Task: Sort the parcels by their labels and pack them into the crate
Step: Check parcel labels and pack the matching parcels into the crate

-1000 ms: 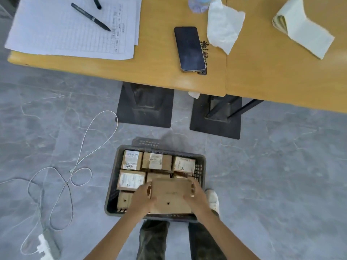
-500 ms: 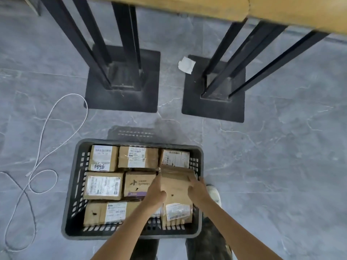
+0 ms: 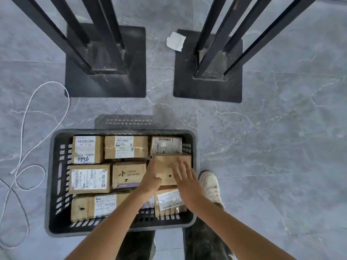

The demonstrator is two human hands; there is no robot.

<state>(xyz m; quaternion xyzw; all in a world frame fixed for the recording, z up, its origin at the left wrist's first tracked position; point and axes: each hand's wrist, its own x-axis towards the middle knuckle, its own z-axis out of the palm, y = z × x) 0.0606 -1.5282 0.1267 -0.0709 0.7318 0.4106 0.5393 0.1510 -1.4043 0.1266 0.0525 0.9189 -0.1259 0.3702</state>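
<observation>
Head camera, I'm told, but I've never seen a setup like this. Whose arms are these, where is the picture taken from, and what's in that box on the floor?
There is no machine here. The arms belong to a person wearing a camera on the head, so you look down as they do. On the grey floor stands a dark plastic crate packed with cardboard parcels, most showing white labels. The left hand presses against the left edge of a plain parcel, thumb on top. The right hand lies open over it, fingers spread. Neither plainly grips it. Beyond the crate are black table legs. A white cable loops at the left, and a white shoe shows beside the crate.
</observation>
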